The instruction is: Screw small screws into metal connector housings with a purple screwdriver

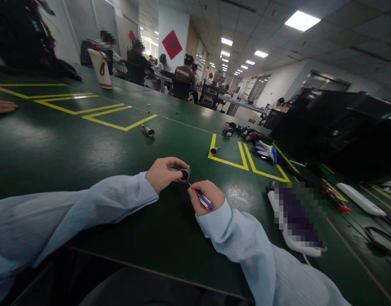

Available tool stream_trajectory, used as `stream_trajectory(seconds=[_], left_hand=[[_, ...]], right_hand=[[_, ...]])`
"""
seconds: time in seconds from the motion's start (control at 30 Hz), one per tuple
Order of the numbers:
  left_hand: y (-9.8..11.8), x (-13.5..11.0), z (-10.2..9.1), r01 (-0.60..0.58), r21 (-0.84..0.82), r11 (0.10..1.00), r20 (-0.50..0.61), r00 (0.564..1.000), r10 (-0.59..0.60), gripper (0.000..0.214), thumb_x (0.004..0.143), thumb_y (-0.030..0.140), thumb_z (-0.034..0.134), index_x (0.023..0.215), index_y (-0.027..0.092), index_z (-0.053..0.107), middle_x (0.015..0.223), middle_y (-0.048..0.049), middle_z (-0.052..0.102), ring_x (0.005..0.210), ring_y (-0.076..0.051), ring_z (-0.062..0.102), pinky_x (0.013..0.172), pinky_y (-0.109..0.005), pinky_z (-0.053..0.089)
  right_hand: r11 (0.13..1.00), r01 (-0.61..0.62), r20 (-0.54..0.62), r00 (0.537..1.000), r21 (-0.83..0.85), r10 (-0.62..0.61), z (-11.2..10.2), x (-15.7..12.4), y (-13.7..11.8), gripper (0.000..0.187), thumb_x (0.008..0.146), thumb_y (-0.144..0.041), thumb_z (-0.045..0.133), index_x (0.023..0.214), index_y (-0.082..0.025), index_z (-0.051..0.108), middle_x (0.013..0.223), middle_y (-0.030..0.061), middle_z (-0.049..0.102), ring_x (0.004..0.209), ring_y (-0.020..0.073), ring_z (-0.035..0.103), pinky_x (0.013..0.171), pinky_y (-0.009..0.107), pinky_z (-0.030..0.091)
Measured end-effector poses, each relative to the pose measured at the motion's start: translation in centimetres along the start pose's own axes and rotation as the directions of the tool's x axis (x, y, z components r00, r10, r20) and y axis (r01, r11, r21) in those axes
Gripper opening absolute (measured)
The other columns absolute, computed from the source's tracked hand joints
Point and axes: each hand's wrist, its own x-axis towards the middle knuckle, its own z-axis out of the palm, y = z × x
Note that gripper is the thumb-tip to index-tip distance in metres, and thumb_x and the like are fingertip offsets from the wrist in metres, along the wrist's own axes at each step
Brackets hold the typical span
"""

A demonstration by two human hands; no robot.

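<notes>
My left hand pinches a short metal ring-shaped part, its dark round opening facing me. Close beside it, my right hand is closed on a screwdriver with a clear purplish handle. The thin shaft points up and left to the opening of the metal part; whether its tip touches is too small to tell. On the table beyond lie a tapered metal piece and a smaller metal piece inside a yellow-taped corner.
The green table carries yellow tape outlines. A paper cup stands at the far left, near another person's hand. To the right are blue-white gloves, a tangle of cables, a white-edged device and a black case.
</notes>
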Motion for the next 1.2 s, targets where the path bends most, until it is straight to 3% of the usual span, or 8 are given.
stream_trajectory(seconds=[0.27, 0.37, 0.5, 0.6, 0.67, 0.93, 1.2], left_hand=[[-0.1, 0.2, 0.0, 0.006, -0.024, 1.0, -0.003, 1.0, -0.006, 0.02, 0.055, 0.008, 0.063, 0.076, 0.01, 0.061, 0.072, -0.0046, 0.067, 0.063, -0.016, 0.064, 0.062, -0.029, 0.056], [-0.2, 0.3, -0.1, -0.011, -0.057, 0.998, -0.038, 0.999, 0.008, 0.021, 0.056, 0.008, 0.065, 0.076, 0.01, 0.06, 0.073, -0.0042, 0.065, 0.065, -0.015, 0.063, 0.063, -0.028, 0.056], [0.2, 0.5, -0.2, -0.007, -0.16, 0.987, -0.109, 0.994, -0.011, 0.023, 0.057, 0.003, 0.061, 0.078, 0.01, 0.058, 0.075, -0.0031, 0.064, 0.069, -0.015, 0.063, 0.066, -0.029, 0.056], [0.6, 0.5, -0.2, 0.011, -0.196, 0.981, -0.133, 0.99, -0.037, 0.025, 0.057, -0.001, 0.059, 0.079, 0.01, 0.056, 0.078, -0.0034, 0.063, 0.07, -0.016, 0.063, 0.067, -0.03, 0.055], [0.7, 0.5, -0.2, 0.026, -0.193, 0.981, -0.126, 0.991, -0.051, 0.025, 0.058, -0.002, 0.058, 0.08, 0.01, 0.056, 0.08, -0.0041, 0.062, 0.071, -0.016, 0.063, 0.068, -0.03, 0.055], [0.4, 0.5, -0.2, 0.035, -0.201, 0.979, -0.099, 0.994, -0.055, 0.025, 0.056, -0.001, 0.058, 0.079, 0.01, 0.056, 0.077, -0.004, 0.063, 0.072, -0.017, 0.063, 0.069, -0.032, 0.055], [0.4, 0.5, -0.3, 0.037, -0.192, 0.981, -0.088, 0.995, -0.054, 0.023, 0.056, -0.001, 0.06, 0.077, 0.011, 0.057, 0.079, -0.0049, 0.063, 0.072, -0.018, 0.063, 0.069, -0.033, 0.055]], right_hand=[[0.997, -0.027, -0.071, 0.997, 0.079, 0.033, -0.7, -0.1, -0.3, 0.015, 0.078, -0.021, 0.047, 0.066, -0.02, 0.056, 0.061, 0.0025, 0.061, 0.057, 0.0129, 0.054, 0.058, 0.026, 0.044], [0.979, -0.133, -0.12, 0.981, 0.156, 0.153, -0.9, -0.2, 0.1, 0.02, 0.078, -0.024, 0.047, 0.061, -0.019, 0.056, 0.057, 0.0015, 0.057, 0.054, 0.0122, 0.052, 0.055, 0.026, 0.042], [0.833, -0.413, -0.03, 0.89, 0.368, 0.455, -0.1, -0.2, 1.5, 0.022, 0.077, -0.032, 0.049, 0.059, -0.019, 0.053, 0.052, -0.0008, 0.056, 0.047, 0.0106, 0.049, 0.049, 0.024, 0.04], [0.711, -0.543, 0.096, 0.819, 0.447, 0.566, 0.8, 0.0, 2.6, 0.025, 0.074, -0.037, 0.052, 0.058, -0.018, 0.052, 0.049, -0.0014, 0.057, 0.043, 0.0097, 0.048, 0.045, 0.022, 0.039], [0.686, -0.567, 0.111, 0.801, 0.457, 0.588, 1.1, 0.0, 3.0, 0.025, 0.073, -0.038, 0.053, 0.058, -0.018, 0.052, 0.048, -0.0016, 0.057, 0.042, 0.0094, 0.048, 0.045, 0.022, 0.039], [0.729, -0.545, 0.114, 0.826, 0.415, 0.552, 1.4, 0.0, 3.0, 0.023, 0.073, -0.038, 0.053, 0.06, -0.018, 0.053, 0.049, -0.0011, 0.059, 0.043, 0.0098, 0.048, 0.045, 0.021, 0.038], [0.713, -0.618, 0.102, 0.775, 0.33, 0.624, 0.5, 0.4, 2.8, 0.021, 0.068, -0.031, 0.052, 0.051, -0.02, 0.048, 0.04, -0.0046, 0.051, 0.039, 0.0098, 0.045, 0.041, 0.021, 0.034]])
